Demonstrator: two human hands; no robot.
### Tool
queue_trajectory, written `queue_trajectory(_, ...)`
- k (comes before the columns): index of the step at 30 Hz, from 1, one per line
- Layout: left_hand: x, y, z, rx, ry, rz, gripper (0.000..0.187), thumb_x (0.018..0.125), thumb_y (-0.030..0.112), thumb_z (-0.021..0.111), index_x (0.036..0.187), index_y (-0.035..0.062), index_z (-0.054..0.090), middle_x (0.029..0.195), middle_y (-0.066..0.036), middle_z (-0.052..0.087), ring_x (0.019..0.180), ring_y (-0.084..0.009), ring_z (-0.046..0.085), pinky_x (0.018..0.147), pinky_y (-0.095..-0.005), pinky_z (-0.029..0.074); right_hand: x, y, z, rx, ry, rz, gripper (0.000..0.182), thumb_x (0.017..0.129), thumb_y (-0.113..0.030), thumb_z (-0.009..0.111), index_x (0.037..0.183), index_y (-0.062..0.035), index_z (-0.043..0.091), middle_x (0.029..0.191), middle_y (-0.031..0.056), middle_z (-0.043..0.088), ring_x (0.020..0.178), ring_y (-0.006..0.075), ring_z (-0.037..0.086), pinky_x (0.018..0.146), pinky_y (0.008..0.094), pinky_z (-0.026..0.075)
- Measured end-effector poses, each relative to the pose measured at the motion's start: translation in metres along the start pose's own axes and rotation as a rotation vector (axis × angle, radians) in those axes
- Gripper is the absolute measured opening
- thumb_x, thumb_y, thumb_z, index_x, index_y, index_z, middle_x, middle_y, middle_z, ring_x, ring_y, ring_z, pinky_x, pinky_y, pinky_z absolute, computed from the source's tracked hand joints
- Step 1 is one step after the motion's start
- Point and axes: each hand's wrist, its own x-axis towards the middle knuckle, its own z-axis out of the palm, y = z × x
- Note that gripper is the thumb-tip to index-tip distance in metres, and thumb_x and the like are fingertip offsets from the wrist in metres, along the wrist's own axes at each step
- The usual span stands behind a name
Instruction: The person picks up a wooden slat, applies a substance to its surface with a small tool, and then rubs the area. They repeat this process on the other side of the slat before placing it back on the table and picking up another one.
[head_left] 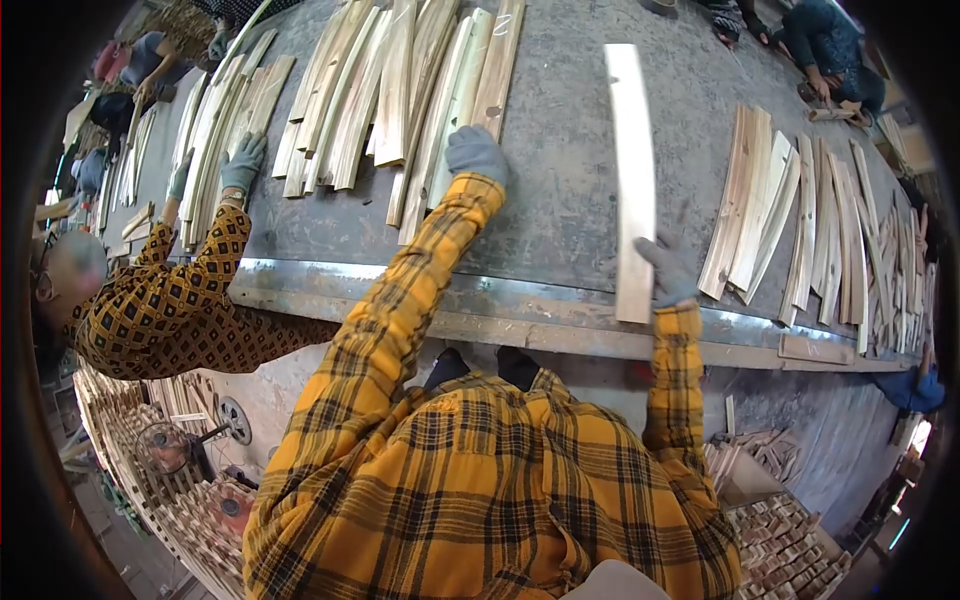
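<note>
My left hand (477, 152), in a grey work glove, reaches across the metal-topped table. Its fingers are curled over a brown wooden strip (500, 70) at the right side of a row of strips. My right hand (668, 268), gloved too and slightly blurred, grips the right edge of a pale wooden strip (630, 150) near its close end, thumb on top. This strip lies apart from the others, pointing away from me, with its close end over the table's front edge. The undersides of both hands are hidden.
More wooden strips (755, 200) lie in a row to the right. On the left a co-worker in a patterned sleeve (160, 300) has gloved hands on another bunch of strips (265, 95). Other people crouch at the far side. Stacked wood pieces (785, 540) and a fan (165, 447) stand below the table.
</note>
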Motion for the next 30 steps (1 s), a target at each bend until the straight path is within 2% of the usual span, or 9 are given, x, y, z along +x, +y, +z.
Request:
queue_trajectory(4, 0.015, 0.008, 0.006, -0.178, -0.119, -0.113, 0.056, 0.082, 0.022, 0.065, 0.132, 0.0138, 0.041, 0.122, -0.014, 0.047, 0.110, -0.0277, 0.050, 0.087, -0.0365, 0.047, -0.004, -0.035, -0.068, -0.397, 0.401, -0.242, 0.047, 0.077, -0.002, 0.068, 0.122, 0.0027, 0.055, 0.099, 0.0156, 0.066, 0.083, 0.0180, 0.064, 0.068, 0.0278, 0.053)
queue_trajectory(6, -0.009, -0.002, -0.027, -0.361, -0.275, -0.145, 0.071, 0.073, 0.030, 0.074, 0.133, 0.0129, 0.040, 0.122, -0.016, 0.046, 0.112, -0.0307, 0.051, 0.091, -0.0374, 0.047, -0.021, -0.066, -0.058, -1.071, 0.729, -0.311, 0.050, 0.079, -0.018, 0.069, 0.122, 0.0026, 0.054, 0.104, 0.0159, 0.066, 0.090, 0.0195, 0.064, 0.078, 0.0291, 0.050)
queue_trajectory(8, -0.028, -0.014, -0.034, -0.488, -0.393, -0.152, 0.079, 0.068, 0.034, 0.078, 0.133, 0.0111, 0.040, 0.122, -0.017, 0.046, 0.112, -0.0319, 0.052, 0.092, -0.0374, 0.047, -0.002, -0.053, -0.060, -1.107, 0.775, -0.583, 0.048, 0.080, -0.024, 0.069, 0.120, -0.0009, 0.057, 0.106, 0.0153, 0.066, 0.094, 0.0235, 0.064, 0.083, 0.0307, 0.048)
queue_trajectory(10, -0.057, -0.023, -0.027, -0.568, -0.406, -0.113, 0.074, 0.065, 0.029, 0.078, 0.128, 0.0069, 0.046, 0.119, -0.019, 0.049, 0.110, -0.0317, 0.054, 0.092, -0.0371, 0.047, 0.001, -0.060, -0.012, -1.017, 0.480, -0.293, 0.043, 0.080, -0.027, 0.068, 0.116, -0.0062, 0.061, 0.108, 0.0136, 0.066, 0.097, 0.0275, 0.063, 0.083, 0.0337, 0.048)
queue_trajectory(13, -0.100, -0.033, -0.009, -0.640, -0.391, -0.046, 0.065, 0.064, 0.025, 0.075, 0.120, 0.0009, 0.054, 0.103, -0.017, 0.058, 0.099, -0.0287, 0.059, 0.087, -0.0369, 0.049, 0.038, 0.001, 0.036, -0.962, 0.144, -0.326, 0.038, 0.085, -0.037, 0.062, 0.109, -0.0080, 0.064, 0.092, 0.0074, 0.069, 0.086, 0.0205, 0.063, 0.079, 0.0343, 0.048)
queue_trajectory(18, -0.158, -0.056, 0.010, -1.708, -0.781, -0.007, 0.053, 0.072, 0.024, 0.066, 0.115, -0.0034, 0.055, 0.090, -0.012, 0.061, 0.081, -0.0226, 0.062, 0.081, -0.0348, 0.052, 0.034, 0.049, 0.090, -0.003, -0.382, 0.136, 0.023, 0.089, -0.025, 0.061, 0.104, -0.0069, 0.061, 0.079, 0.0015, 0.066, 0.046, 0.0066, 0.047, 0.041, 0.0222, 0.036)
queue_trajectory(21, -0.181, -0.063, 0.011, -2.292, -1.188, -0.208, 0.044, 0.074, 0.011, 0.054, 0.113, -0.0094, 0.052, 0.096, -0.017, 0.060, 0.088, -0.0290, 0.062, 0.086, -0.0415, 0.051, 0.023, 0.063, 0.106, 0.222, -0.433, 0.217, 0.019, 0.086, -0.016, 0.065, 0.101, -0.0038, 0.061, 0.067, -0.0013, 0.059, 0.037, 0.0032, 0.033, 0.034, 0.0198, 0.024)
queue_trajectory(24, -0.195, -0.062, 0.017, -2.462, -1.245, -0.375, 0.044, 0.076, 0.010, 0.050, 0.114, -0.0112, 0.050, 0.103, -0.020, 0.059, 0.095, -0.0326, 0.061, 0.089, -0.0449, 0.049, 0.019, 0.069, 0.107, 0.319, -0.410, 0.330, 0.019, 0.084, -0.011, 0.067, 0.099, -0.0015, 0.060, 0.061, -0.0037, 0.052, 0.037, 0.0037, 0.035, 0.034, 0.0199, 0.026)
queue_trajectory(30, -0.190, -0.046, 0.017, -2.118, -1.090, -0.410, 0.042, 0.090, 0.026, 0.050, 0.117, -0.0061, 0.052, 0.114, -0.016, 0.058, 0.102, -0.0284, 0.059, 0.091, -0.0434, 0.048, 0.020, 0.064, 0.090, 0.144, -0.191, 0.192, 0.023, 0.083, -0.012, 0.068, 0.101, -0.0006, 0.061, 0.062, -0.0033, 0.055, 0.039, 0.0028, 0.036, 0.035, 0.0186, 0.028)
